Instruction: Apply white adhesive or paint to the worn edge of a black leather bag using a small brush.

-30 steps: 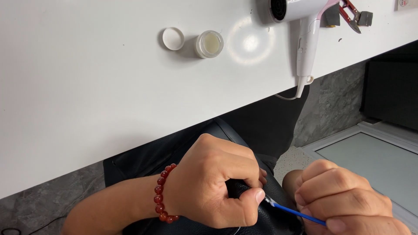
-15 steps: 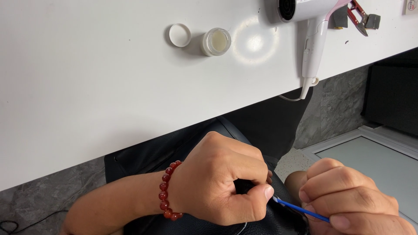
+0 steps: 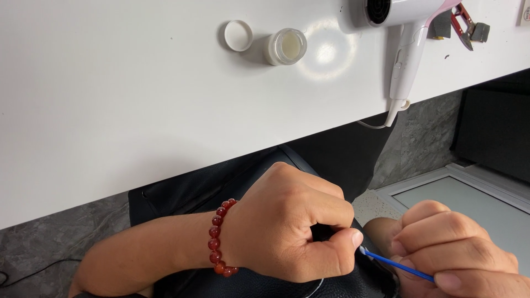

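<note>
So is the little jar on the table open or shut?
Open: the jar stands upright showing pale contents, its white lid beside it.

A white bench (image 3: 138, 99) carries a small open white jar (image 3: 286, 46) with its round white lid (image 3: 239, 36) lying just beside it. A white and pink hair dryer (image 3: 406, 33) rests near the far edge, red-handled pliers (image 3: 461, 25) beside it.

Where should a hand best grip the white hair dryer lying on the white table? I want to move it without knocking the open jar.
Grip the white hair dryer by its slim handle, coming from the table's near edge. The handle points toward that edge, its end overhanging, well apart from the small open white jar and its round white lid to the left.
</note>
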